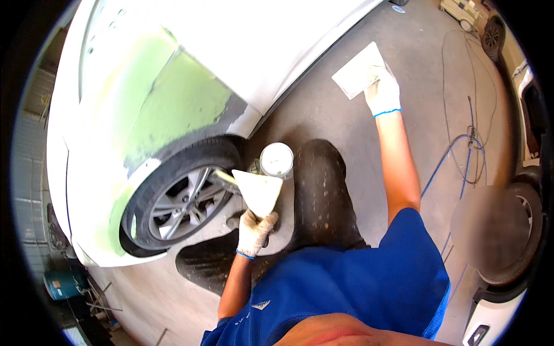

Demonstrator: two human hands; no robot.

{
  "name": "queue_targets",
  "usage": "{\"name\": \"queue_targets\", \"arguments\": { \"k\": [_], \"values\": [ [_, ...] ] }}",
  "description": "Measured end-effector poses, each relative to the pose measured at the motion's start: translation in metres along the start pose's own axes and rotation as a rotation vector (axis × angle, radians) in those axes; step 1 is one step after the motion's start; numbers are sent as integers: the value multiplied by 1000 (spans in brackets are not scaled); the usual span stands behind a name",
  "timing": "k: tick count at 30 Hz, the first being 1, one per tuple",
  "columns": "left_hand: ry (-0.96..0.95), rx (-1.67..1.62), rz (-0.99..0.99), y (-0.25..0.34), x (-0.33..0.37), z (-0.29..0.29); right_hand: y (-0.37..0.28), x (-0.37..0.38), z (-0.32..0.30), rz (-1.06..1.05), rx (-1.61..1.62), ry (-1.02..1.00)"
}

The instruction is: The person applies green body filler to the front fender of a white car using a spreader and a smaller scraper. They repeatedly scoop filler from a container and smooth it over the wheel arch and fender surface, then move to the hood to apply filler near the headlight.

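Note:
In my left hand [254,232], gloved in white, is a pale yellow, wedge-shaped spreader [258,191], its wide edge pointing away from me. My fingers are wrapped round its narrow end. Out to the right, my gloved right hand [383,92] grips a flat white square plate [354,70] by one side, above the grey floor. A round can [277,158] with a white top stands between my knees, just beyond the spreader. Left of it is a white car [236,46] whose panel carries a large green patch [184,95] over the wheel arch.
The car's wheel [187,199] with its black tyre is close on my left. Blue hose and thin cable [470,138] lie coiled on the floor to the right. Another tyre [528,230] stands at the far right, and a teal container [63,284] at the lower left.

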State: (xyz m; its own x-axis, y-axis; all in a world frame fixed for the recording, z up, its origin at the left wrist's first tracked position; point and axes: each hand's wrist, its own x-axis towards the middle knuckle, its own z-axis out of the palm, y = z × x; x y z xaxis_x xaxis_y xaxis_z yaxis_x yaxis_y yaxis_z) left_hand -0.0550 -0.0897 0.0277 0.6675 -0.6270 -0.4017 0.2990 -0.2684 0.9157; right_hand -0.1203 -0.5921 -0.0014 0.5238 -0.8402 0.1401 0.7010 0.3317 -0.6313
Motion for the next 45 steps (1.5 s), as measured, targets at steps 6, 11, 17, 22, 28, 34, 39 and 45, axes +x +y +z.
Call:
{"name": "queue_targets", "arguments": {
  "k": [6, 11, 17, 22, 28, 34, 39, 45],
  "values": [
    [-257, 162, 20, 31, 87, 71, -17, 63, 82, -957, -1252, -92],
    [-312, 208, -111, 20, 133, 114, -35, 170, 94, -1283, -1557, -400],
    [-156, 347, -69, 22, 174, 115, -33, 281, 109, -1360, -1725, -512],
    [-94, 331, -66, 17, 198, 105, -20, 337, 124, -1333, -1792, -510],
    [-74, 227, -72, 15, 215, 102, -8, 344, 123, -1364, -1797, -578],
    [-79, 242, -34, 22, 217, 106, -19, 345, 112, -1353, -1819, -553],
    [-105, 271, -16, 22, 219, 105, -9, 355, 126, -1344, -1828, -486],
    [-98, 270, 4, 23, 213, 109, -13, 335, 115, -1381, -1828, -586]
  ]
}}
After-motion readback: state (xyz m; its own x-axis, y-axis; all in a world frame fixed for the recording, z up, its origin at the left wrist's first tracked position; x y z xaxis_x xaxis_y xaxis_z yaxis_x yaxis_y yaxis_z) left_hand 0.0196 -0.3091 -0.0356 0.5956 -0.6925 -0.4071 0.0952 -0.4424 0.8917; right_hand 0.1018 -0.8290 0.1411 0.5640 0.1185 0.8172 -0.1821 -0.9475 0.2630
